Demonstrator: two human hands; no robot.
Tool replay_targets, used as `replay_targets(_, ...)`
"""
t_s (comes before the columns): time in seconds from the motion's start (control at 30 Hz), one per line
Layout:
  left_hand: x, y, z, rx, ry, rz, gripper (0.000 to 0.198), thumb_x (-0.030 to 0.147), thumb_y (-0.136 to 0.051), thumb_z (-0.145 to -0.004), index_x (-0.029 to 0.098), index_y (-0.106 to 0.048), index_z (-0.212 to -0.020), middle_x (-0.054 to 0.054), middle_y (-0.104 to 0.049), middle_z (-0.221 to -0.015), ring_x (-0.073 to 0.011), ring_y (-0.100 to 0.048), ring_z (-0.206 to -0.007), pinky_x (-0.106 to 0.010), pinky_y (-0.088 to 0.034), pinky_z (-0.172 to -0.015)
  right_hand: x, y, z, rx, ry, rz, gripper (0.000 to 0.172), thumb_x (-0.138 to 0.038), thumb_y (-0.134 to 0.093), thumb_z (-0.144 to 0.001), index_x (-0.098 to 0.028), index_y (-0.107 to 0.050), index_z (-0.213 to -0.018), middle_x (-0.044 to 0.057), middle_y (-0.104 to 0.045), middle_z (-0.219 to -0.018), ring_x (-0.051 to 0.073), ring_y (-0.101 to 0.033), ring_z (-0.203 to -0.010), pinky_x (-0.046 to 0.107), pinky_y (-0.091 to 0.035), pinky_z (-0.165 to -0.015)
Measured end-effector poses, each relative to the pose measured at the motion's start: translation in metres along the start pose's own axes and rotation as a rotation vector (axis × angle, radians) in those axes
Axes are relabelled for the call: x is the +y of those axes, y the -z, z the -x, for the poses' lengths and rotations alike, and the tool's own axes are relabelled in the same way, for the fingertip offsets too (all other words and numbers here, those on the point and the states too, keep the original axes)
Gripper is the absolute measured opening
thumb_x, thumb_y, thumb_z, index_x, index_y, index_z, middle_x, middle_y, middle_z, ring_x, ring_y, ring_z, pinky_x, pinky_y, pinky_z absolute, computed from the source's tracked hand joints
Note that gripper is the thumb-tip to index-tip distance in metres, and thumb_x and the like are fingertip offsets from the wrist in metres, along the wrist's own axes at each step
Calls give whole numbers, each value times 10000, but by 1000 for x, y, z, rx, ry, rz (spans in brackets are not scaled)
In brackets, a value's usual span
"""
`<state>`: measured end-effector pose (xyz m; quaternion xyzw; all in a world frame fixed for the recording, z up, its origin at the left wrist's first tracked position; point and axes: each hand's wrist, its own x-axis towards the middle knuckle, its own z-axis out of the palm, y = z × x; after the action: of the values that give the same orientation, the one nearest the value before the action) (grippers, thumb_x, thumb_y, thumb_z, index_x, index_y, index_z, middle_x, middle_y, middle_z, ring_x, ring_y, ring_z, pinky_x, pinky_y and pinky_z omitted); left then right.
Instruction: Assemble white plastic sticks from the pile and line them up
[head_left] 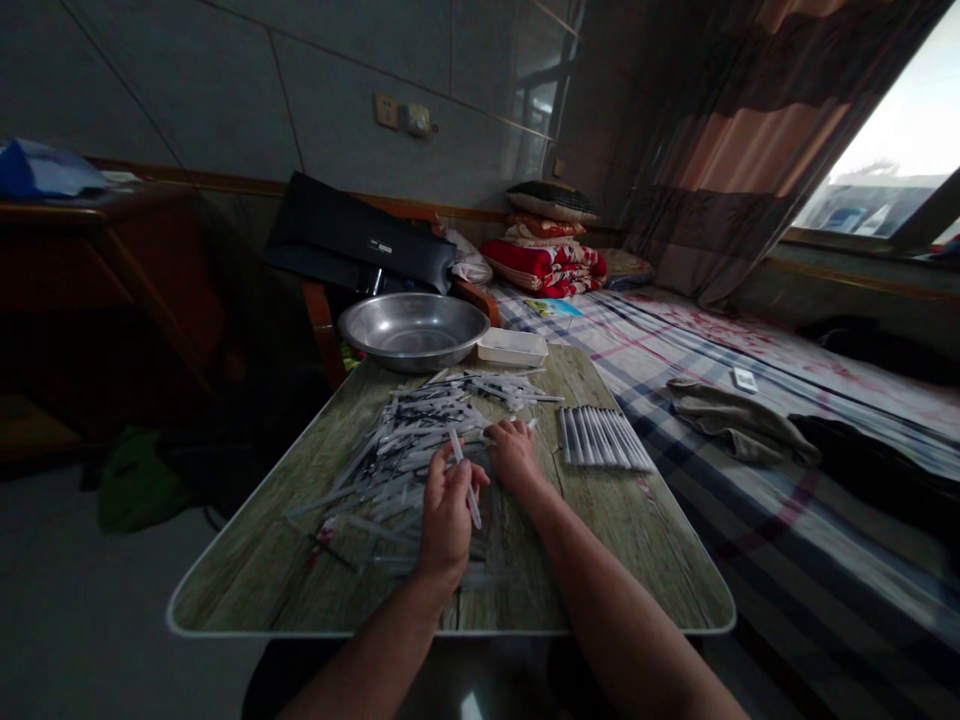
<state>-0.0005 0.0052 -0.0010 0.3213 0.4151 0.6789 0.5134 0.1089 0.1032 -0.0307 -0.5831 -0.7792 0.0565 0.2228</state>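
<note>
Above the middle of the tabletop [255, 570], held a pale pen tube [473, 507] in the left hand [447, 492], closed on it between thumb and fingers, with the upper end leaning away and slightly left and the lower end sticking out below the thumb. Had the right hand [514, 452] just beside, palm down and fingers bent, at the right side of a loose heap of pen parts [416, 432]. Could not tell how far open or whether gripping anything there, with the fingertips hidden or too dim.

Saw the heap spread over the left and middle of the tabletop, a tangle of pale and dark slim lengths. Farther right, apart from the heap, found a neat row of pens [600, 440], laid side by side with dark ends at the far side. Beyond, noticed a metal basin [416, 338] at the far left corner, a white tray [514, 356] near it, and the bed [626, 347] alongside.

Judged the step in hand as steadying one tube while feeling among loose parts. Judged the next move to call for a light, exact pinch, parting one slim length from the tangle without scattering the rest.
</note>
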Motion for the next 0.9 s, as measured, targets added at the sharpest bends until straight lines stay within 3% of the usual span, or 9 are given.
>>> replay_targets(0.17,0,-2,-1,-8,81,-29,514,367,-598,-797,234,-403,-1253,32,-598,-674,-97,-480,-528,-194,-331,-494,8,4,-1,46,18,-200,176,-135,-565,-765,-209,-701,-847,58,-677,-914,231,-520,-955,350,-344,-875)
replay_targets(0.3,1,-3,-2,-16,142,-31,547,366,-599,-771,230,-394,-1260,34,-598,-672,-78,-406,-459,-194,-270,-453,16,9,-3,151,-83,-737,103,-198,-572,-733,-188,-666,-773,15,-642,-749,170,-547,-737,290,-403,-718)
replay_targets(0.43,2,-3,-3,-36,165,-47,516,367,-615,-754,200,-454,-1215,17,-613,-677,-68,-385,-449,-194,-251,-445,19,19,-2,230,-286,-1332,110,-286,-631,-675,-188,-618,-724,-42,-507,-586,106,-422,-525,236,-333,-515)
replay_targets(0.6,7,-4,-2,-125,198,10,550,333,-623,-735,192,-458,-1240,18,-610,-648,-64,-367,-446,-182,-217,-427,21,41,2,113,-361,-1820,95,-228,-630,-635,-185,-548,-656,-79,-333,-520,70,-282,-459,197,-251,-444)
replay_targets(0.7,12,-3,0,-250,263,82,640,294,-597,-737,214,-386,-1336,38,-584,-609,-65,-354,-423,-181,-216,-415,22,47,3,59,-386,-1910,83,-196,-604,-608,-178,-523,-602,-83,-279,-508,61,-251,-449,184,-210,-424)
replay_targets(0.9,14,1,2,-381,297,183,639,235,-552,-752,205,-393,-1370,58,-519,-542,-60,-346,-398,-182,-230,-408,26,46,4,172,-438,-1811,35,-163,-530,-532,-170,-495,-532,-70,-308,-498,55,-265,-438,186,-209,-416)
